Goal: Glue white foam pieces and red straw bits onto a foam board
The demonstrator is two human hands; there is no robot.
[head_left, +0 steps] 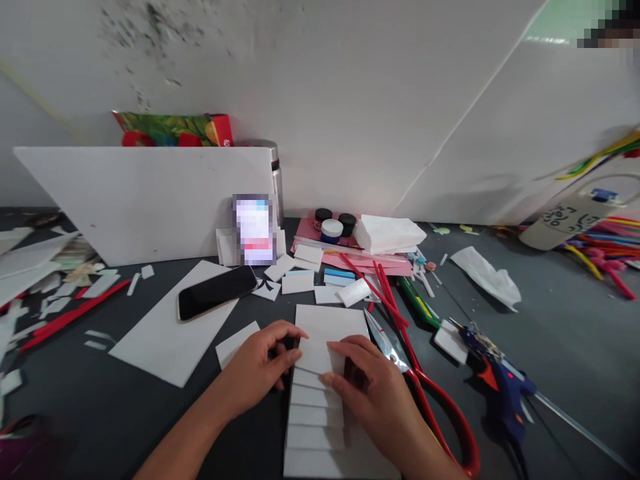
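Note:
A long white board (327,317) lies in front of me, with several flat white strips (315,417) overlapping like steps along its left side. At the top of that row is a small white card piece (320,357). My left hand (263,360) has thumb and fingers curled at the card's left edge. Thumb and index finger of my right hand (375,383) grip its right edge; the other fingers are bent underneath and partly hidden. Red-handled scissors (393,347) lie just right of the board, partly behind my right hand.
A blue glue gun (505,393) lies at right, near a crumpled tissue (487,277). Left are a black phone (217,293) on a white sheet (165,347) and paper scraps. Behind are a propped phone (254,230), paint jars (331,231) and a leaning white panel (150,200).

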